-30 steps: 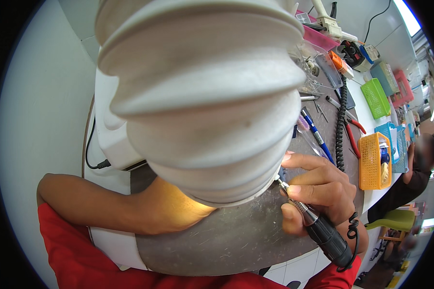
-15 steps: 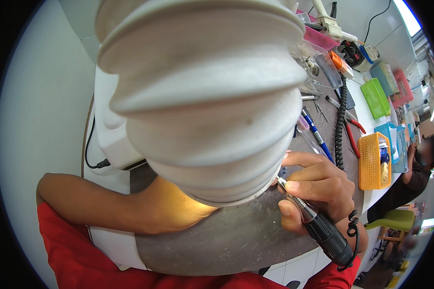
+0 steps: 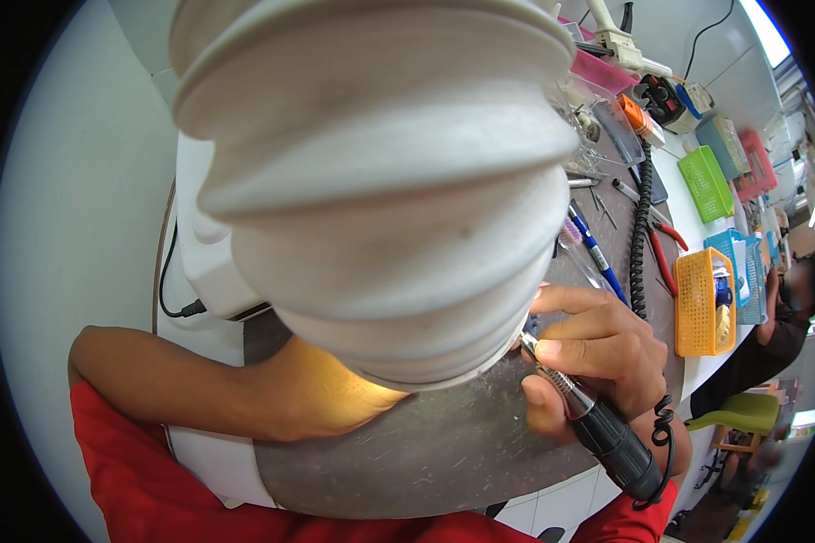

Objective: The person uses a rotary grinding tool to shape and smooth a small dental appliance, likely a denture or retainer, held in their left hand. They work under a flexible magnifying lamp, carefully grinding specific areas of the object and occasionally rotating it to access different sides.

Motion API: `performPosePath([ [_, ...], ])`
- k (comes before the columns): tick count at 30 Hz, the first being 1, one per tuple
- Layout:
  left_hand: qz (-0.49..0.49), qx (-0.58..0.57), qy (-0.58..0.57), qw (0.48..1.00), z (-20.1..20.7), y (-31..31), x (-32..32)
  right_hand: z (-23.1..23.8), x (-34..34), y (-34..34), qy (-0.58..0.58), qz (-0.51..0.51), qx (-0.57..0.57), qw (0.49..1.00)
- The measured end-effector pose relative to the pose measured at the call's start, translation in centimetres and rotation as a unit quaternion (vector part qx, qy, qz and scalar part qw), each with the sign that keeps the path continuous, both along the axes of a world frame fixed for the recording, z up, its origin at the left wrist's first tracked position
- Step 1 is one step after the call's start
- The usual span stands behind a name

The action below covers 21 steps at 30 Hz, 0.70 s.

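A black and silver rotary handpiece (image 3: 598, 430) with a coiled black cord is pinched in my right hand (image 3: 598, 348). Its silver nose points up and left, and the tip disappears behind a large white ribbed lamp shade (image 3: 380, 181) that fills the middle of the view. My left hand (image 3: 353, 394) reaches in from the left, lit yellow by the lamp. Only its wrist and heel show; the shade covers the fingers and anything in them. Both hands are low over the grey worktop (image 3: 426, 462).
Right of the shade lie a blue pen (image 3: 598, 253), red-handled pliers (image 3: 663, 261) and a coiled black cord (image 3: 641, 226). Beyond them stand an orange basket (image 3: 695, 303) and a green basket (image 3: 704, 184). A white machine (image 3: 213, 262) sits left. Another person (image 3: 761, 353) is at far right.
The lamp shade sits very slightly further left in the view. Both hands and the handpiece keep nearly the same place.
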State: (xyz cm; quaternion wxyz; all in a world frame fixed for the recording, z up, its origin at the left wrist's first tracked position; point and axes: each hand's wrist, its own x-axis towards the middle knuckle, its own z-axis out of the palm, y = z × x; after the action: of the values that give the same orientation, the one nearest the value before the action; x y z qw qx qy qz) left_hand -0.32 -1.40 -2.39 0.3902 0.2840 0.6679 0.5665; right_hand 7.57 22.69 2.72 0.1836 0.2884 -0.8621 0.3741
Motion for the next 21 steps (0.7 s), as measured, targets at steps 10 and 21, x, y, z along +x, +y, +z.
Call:
performPosePath([
  [10,0.008,0.018,-0.003,1.0,-0.57,-0.03,0.08,-0.2,0.2,0.16,-0.009,-0.002,-0.018,1.0],
  [21,0.008,-0.006,0.033,0.999,-0.62,0.1,-0.24,-0.28,0.35,0.81,-0.011,0.023,-0.032,0.999],
])
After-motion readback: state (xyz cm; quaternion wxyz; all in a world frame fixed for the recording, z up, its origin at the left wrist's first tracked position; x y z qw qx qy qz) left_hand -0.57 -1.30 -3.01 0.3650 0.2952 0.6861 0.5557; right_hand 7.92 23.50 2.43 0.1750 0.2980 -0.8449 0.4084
